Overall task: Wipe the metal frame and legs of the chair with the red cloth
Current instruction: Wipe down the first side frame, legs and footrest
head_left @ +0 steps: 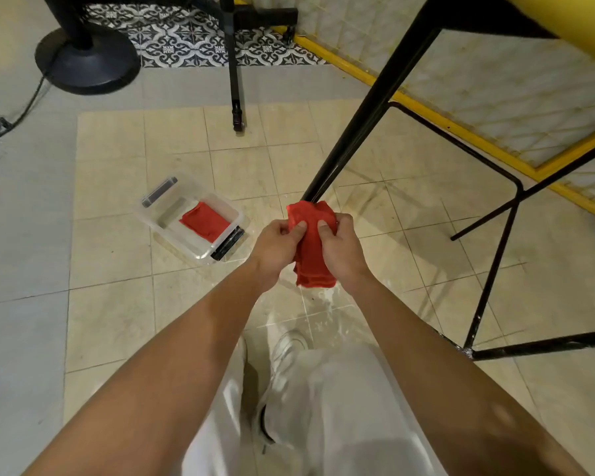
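Both arms are stretched forward and down. The red cloth (311,255) is held between the left hand (275,250) and the right hand (342,250). The fingers (342,219) of both hands are curled tight round it. The low end of the black chair leg (364,121) is hidden by the top of the cloth. A clear box (158,214) with a second red cloth (205,221) is set on the floor (117,304), near the left hand. Bare floor is seen between them. More black chair bars (495,242) are seen on the right.
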A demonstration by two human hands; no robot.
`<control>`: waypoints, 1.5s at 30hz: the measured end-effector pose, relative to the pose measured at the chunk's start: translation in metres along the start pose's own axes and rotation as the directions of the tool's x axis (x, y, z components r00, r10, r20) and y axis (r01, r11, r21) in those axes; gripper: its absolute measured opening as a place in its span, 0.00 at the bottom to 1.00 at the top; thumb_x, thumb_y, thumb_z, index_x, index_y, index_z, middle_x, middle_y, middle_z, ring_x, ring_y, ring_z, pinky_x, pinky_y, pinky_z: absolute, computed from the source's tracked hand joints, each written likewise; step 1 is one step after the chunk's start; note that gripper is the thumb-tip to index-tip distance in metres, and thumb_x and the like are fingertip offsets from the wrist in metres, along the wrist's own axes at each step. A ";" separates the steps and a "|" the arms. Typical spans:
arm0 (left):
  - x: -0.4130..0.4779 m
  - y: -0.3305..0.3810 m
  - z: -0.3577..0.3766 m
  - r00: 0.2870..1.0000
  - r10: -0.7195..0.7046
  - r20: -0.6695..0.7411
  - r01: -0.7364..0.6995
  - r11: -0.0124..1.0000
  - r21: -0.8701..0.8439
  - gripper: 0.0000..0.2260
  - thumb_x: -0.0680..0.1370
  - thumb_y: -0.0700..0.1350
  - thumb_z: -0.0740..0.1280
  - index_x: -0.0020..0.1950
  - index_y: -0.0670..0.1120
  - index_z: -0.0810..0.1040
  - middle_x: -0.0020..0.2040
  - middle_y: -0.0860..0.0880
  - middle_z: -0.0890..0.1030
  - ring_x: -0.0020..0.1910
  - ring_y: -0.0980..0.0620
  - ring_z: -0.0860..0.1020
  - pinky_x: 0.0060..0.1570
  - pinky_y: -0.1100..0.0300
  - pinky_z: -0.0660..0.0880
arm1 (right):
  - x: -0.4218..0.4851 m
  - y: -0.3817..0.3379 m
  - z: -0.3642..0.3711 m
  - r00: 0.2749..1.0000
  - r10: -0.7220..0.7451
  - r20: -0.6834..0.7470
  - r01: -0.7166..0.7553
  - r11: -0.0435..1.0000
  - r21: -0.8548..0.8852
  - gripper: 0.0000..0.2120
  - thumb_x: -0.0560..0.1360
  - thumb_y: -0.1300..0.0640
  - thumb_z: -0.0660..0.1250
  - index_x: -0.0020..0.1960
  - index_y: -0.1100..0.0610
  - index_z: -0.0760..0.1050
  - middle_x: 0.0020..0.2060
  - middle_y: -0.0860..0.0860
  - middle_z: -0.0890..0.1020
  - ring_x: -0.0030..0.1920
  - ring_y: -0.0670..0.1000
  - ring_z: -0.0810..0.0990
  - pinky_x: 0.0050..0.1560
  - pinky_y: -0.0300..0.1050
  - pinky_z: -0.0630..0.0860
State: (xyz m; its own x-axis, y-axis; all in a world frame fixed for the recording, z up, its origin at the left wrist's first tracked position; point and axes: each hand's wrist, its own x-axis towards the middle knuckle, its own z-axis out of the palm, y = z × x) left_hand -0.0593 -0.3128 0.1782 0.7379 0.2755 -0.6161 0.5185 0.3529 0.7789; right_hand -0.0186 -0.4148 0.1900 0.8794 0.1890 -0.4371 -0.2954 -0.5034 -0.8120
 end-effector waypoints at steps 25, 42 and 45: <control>0.028 0.002 -0.007 0.918 0.163 -0.361 -0.048 0.950 0.308 0.13 0.75 0.42 0.62 0.59 0.49 0.73 0.37 0.58 0.73 0.41 0.54 0.75 0.46 0.59 0.71 | 0.075 0.033 0.009 0.988 -0.032 -0.149 0.003 0.981 -0.192 0.18 0.75 0.49 0.66 0.61 0.49 0.65 0.54 0.54 0.77 0.48 0.54 0.78 0.42 0.45 0.73; 0.042 -0.004 -0.002 0.929 0.146 -0.340 -0.047 0.958 0.283 0.12 0.75 0.43 0.64 0.58 0.48 0.73 0.36 0.56 0.74 0.36 0.58 0.73 0.44 0.60 0.69 | 0.088 0.040 0.026 0.991 -0.131 0.010 0.120 0.866 -0.485 0.13 0.75 0.51 0.66 0.60 0.45 0.77 0.52 0.49 0.76 0.49 0.50 0.77 0.47 0.42 0.73; 0.042 -0.004 -0.002 0.928 0.139 -0.347 -0.040 0.959 0.279 0.12 0.75 0.42 0.63 0.58 0.48 0.73 0.36 0.56 0.73 0.35 0.58 0.73 0.40 0.60 0.70 | 0.097 0.031 0.022 0.993 -0.118 -0.020 0.091 0.857 -0.508 0.09 0.75 0.49 0.67 0.55 0.44 0.79 0.47 0.47 0.79 0.45 0.50 0.78 0.40 0.42 0.70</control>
State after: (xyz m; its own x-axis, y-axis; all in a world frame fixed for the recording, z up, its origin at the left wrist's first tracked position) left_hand -0.0308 -0.3011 0.1493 0.6069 0.6147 -0.5038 0.5888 0.0780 0.8045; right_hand 0.0489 -0.3938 0.1136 0.9155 0.2298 -0.3301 0.0169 -0.8420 -0.5392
